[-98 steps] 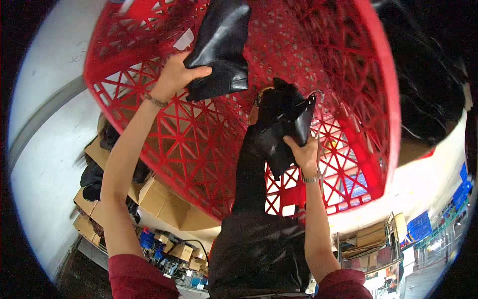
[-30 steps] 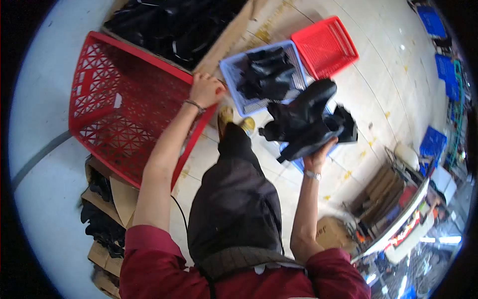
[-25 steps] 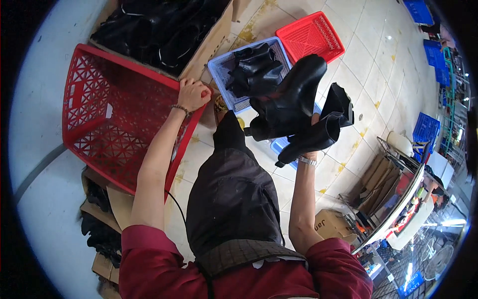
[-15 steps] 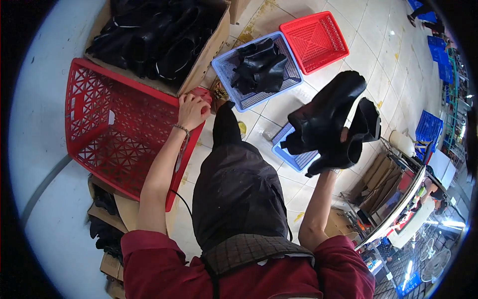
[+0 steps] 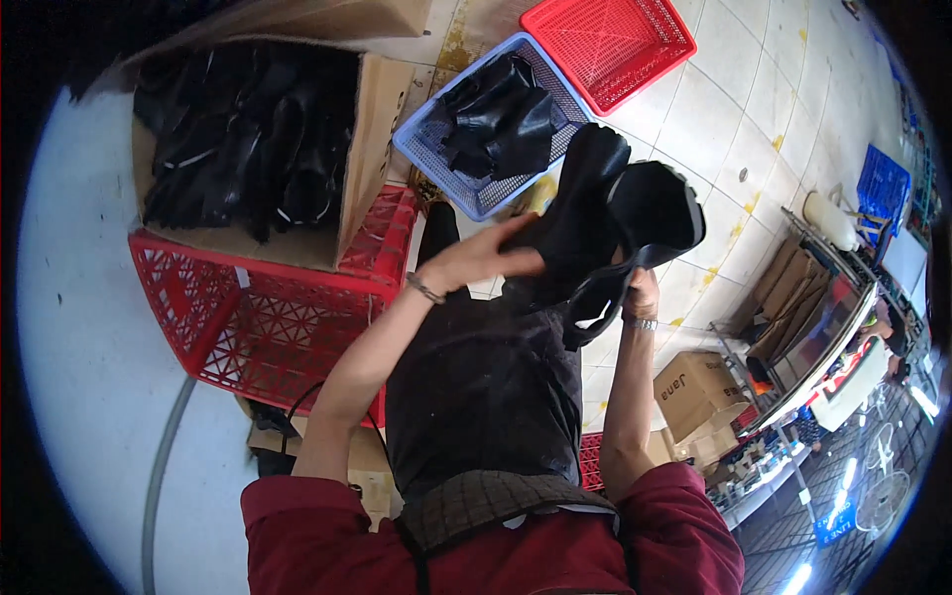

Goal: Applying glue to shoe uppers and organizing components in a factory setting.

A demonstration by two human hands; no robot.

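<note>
Several black boot uppers (image 5: pixel 581 198) bunch together in front of my lap, their openings facing up and to the right. My right hand (image 5: pixel 643 293) grips them from below, its fingers partly hidden behind the black material. My left hand (image 5: pixel 484 260) reaches in at their left side with fingers stretched out; the fingertips meet or nearly meet the nearest upper, and I cannot tell whether they press on it. More black uppers (image 5: pixel 501 124) lie in a blue plastic basket (image 5: pixel 407 139) on the floor just beyond my hands.
Left of me, a cardboard box (image 5: pixel 372 149) full of black pieces rests on a red plastic crate (image 5: pixel 268 337). A red basket (image 5: pixel 605 50) adjoins the blue one on the tiled floor. At right stand a carton (image 5: pixel 699 392) and a table (image 5: pixel 823 337).
My left hand has let go of the red crate's edge and moved right to the uppers. My right hand has brought the uppers slightly inward, in front of me. The view has shifted.
</note>
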